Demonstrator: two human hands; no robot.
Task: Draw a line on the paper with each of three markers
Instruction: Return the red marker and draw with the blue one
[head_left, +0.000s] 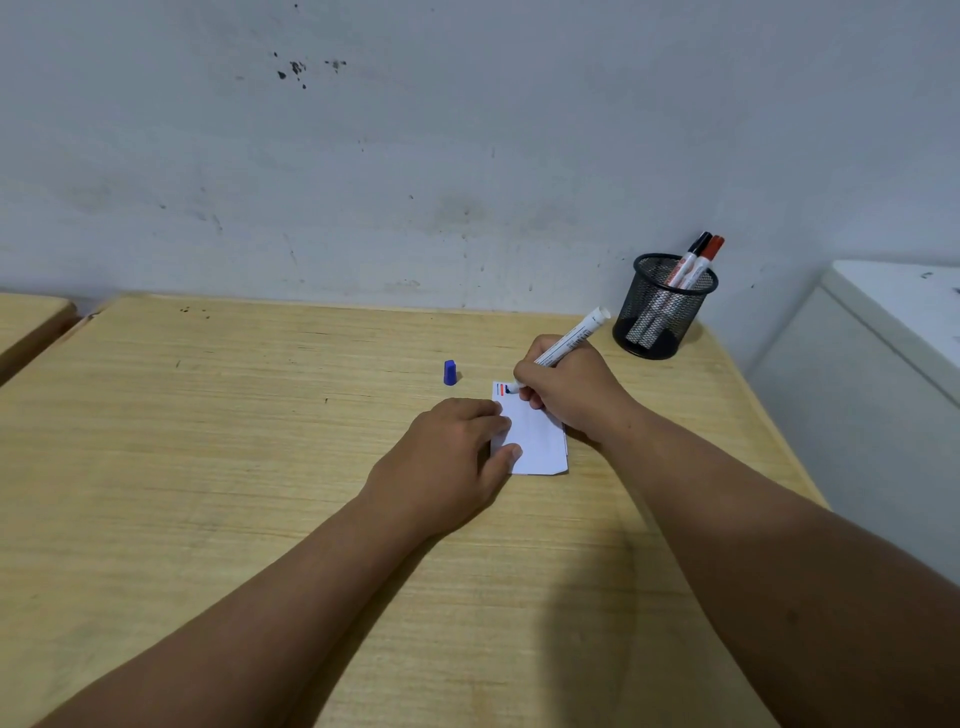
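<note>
A small folded white paper (540, 441) lies on the wooden table (208, 441). My left hand (447, 462) presses flat on its left edge, fingers and thumb on the sheet. My right hand (566, 389) grips an uncapped white marker (574, 335), its tip touching the paper's top left corner beside a short red mark and a dark mark (503, 389). The marker's blue cap (450, 372) stands on the table to the left of the paper. A black-capped marker (693, 254) and a red-capped marker (709, 257) stand in the mesh cup (660, 312).
The black mesh cup stands at the table's back right corner against a scuffed white wall. A white cabinet (883, 332) stands just right of the table. Another wooden tabletop (26, 317) shows at the far left.
</note>
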